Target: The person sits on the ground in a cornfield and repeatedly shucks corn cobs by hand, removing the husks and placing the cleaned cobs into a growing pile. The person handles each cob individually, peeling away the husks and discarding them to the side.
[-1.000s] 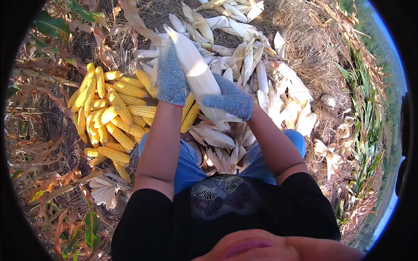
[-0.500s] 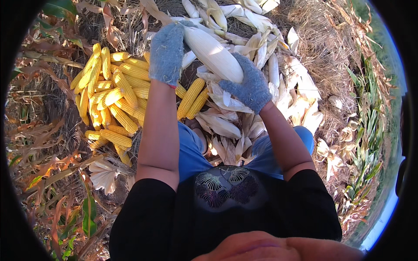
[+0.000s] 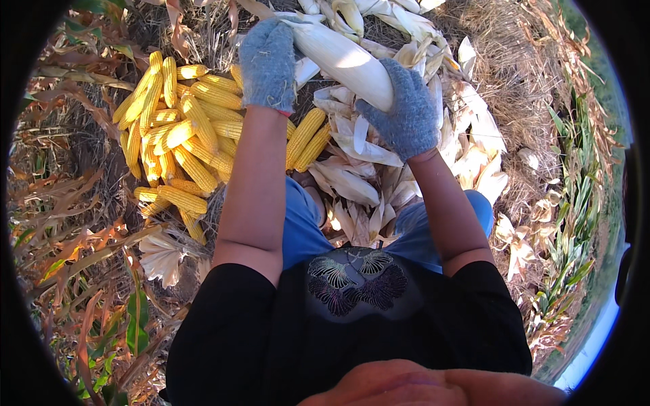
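Note:
Between my hands is an ear of corn (image 3: 344, 59) in its pale, dry husk, slanting from upper left to lower right. My left hand (image 3: 268, 64), in a grey-blue knitted glove, is closed round its upper left end. At the lower right end my right hand (image 3: 402, 110), gloved the same way, grips the ear with the thumb below and the fingers above. Two bare yellow cobs (image 3: 306, 140) lie just below, between my forearms. Left of my left forearm is a heap of husked yellow corn (image 3: 183, 135).
Loose pale husks (image 3: 365, 179) cover the ground beneath my right hand and between my knees. More husks (image 3: 406, 27) lie at the far side. Dry corn stalks and leaves (image 3: 74, 203) spread along the left, and green-leaved stalks (image 3: 575, 196) along the right.
Both hands and the husked-over ear sit slightly higher and further right in the view. My grip on the ear looks the same.

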A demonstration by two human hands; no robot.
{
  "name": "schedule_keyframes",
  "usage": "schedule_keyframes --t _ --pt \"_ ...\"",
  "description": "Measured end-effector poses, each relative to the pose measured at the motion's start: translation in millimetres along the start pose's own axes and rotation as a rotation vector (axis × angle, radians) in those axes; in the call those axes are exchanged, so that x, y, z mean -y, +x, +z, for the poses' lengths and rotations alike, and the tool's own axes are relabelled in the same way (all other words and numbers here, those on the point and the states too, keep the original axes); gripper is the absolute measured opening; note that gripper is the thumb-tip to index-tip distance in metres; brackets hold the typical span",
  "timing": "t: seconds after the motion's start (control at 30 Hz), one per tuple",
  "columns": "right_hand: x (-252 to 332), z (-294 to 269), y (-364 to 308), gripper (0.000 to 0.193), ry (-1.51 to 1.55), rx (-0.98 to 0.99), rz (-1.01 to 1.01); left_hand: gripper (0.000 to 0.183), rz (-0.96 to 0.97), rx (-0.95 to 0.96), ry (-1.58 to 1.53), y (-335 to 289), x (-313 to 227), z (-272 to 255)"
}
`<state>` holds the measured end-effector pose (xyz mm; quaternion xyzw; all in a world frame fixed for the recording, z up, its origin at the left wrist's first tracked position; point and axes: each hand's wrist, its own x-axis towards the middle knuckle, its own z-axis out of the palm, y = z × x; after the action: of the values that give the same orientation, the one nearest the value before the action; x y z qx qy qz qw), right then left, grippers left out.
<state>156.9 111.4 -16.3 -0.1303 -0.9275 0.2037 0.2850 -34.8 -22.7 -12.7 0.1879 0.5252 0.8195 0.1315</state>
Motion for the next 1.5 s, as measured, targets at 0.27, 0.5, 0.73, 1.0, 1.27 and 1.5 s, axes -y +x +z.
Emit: schedule_keyframes --t 0.27,0.5,0.73,1.0,1.27,1.5 --pt "2 12 1 0.076 0.293 -0.016 0.095 0.019 -0.261 -0.148 -0.423 1 3 21" --pt "1 20 -1 0.080 0.741 0.121 0.404 0.039 -0.275 0.041 -0.516 0 19 23" --pt "-1 24 -2 0.077 0.395 0.083 0.202 0.052 -0.236 0.174 -0.380 -20 0 40" --pt "14 32 -5 0.068 0.664 0.071 0.330 0.026 -0.283 -0.090 -0.682 -24 7 57" --pt "12 40 -1 0.058 1.248 0.042 0.645 0.024 -0.366 -0.190 -0.813 -31 22 79" --pt "-19 27 9 0.063 1.832 -0.379 0.846 0.013 -0.103 0.178 -0.072 -57 2 81"
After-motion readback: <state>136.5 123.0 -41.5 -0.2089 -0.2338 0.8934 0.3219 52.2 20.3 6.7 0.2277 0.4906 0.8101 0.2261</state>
